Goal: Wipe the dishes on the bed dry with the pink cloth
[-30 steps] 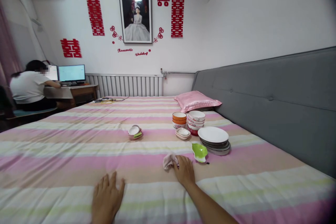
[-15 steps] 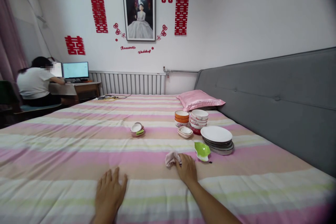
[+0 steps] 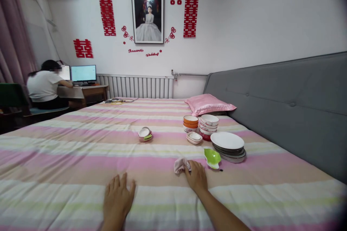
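My right hand (image 3: 197,177) rests on the striped bedsheet (image 3: 67,158) with its fingers on a small pink cloth (image 3: 180,165); the fingers look curled onto it. A green leaf-shaped dish (image 3: 212,158) lies just right of that hand. My left hand (image 3: 117,199) lies flat on the sheet with fingers spread, holding nothing. Beyond are a stack of plates (image 3: 228,145) with a white one on top, stacked bowls (image 3: 209,126), orange bowls (image 3: 190,122), small white dishes (image 3: 194,137) and a small pile of saucers (image 3: 145,134).
A pink pillow (image 3: 208,104) lies by the grey padded headboard (image 3: 292,112) on the right. At far left another person (image 3: 45,86) sits at a desk with monitors (image 3: 83,73). A radiator (image 3: 141,87) runs along the back wall. Cables (image 3: 119,100) lie at the bed's far edge.
The view has shifted slightly, so everything sits a little further right. Both hands stay where they were on the sheet, the right one still at the cloth.
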Demonstrator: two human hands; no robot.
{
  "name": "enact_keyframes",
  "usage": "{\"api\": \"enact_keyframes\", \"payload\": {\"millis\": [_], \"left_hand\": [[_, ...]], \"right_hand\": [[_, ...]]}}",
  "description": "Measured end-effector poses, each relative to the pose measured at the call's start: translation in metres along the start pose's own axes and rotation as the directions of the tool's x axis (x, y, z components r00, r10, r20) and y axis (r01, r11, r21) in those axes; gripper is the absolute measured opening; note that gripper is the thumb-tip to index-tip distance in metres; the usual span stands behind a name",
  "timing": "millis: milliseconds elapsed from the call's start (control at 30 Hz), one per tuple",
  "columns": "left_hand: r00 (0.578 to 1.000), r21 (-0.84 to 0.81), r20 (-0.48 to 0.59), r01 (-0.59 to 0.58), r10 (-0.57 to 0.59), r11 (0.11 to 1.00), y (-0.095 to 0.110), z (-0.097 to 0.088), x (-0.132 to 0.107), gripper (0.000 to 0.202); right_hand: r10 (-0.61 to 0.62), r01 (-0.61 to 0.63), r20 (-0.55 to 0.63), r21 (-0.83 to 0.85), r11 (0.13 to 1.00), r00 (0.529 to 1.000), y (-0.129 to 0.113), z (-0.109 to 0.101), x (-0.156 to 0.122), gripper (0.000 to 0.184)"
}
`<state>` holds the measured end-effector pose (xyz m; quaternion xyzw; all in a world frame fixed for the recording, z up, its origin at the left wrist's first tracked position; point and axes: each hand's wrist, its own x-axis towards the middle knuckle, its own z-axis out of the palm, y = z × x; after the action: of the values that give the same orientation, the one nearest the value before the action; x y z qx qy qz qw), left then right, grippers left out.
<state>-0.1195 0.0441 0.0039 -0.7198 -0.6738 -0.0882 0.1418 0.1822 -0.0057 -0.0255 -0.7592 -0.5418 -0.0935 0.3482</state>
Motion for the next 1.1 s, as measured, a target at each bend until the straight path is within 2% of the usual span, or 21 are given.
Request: {"api": "enact_keyframes", "payload": {"millis": [233,667,1100], "left_hand": [[1.000,0.013,0.029,-0.008,0.007,1.000,-0.0019,-0.0015,-0.0006,0.063],[1.000,0.002,0.006,-0.004,0.004,1.000,-0.0018,0.0045,0.0026,0.064],[1.000,-0.030,0.005,0.013,-0.013,0.999,-0.0001,0.0010,-0.0002,0.062]], "right_hand": [[0.004,-0.004,-0.018,-0.008,1.000,1.000,-0.0009,-0.0001,-0.0004,0.016],[0.007,-0.007,-0.014,0.002,1.000,1.000,0.0010,0.0022,0.0004,0.017],[0.000,0.000,0.001,-0.013,1.000,1.000,0.0003,0.0000,-0.0001,0.017]]}}
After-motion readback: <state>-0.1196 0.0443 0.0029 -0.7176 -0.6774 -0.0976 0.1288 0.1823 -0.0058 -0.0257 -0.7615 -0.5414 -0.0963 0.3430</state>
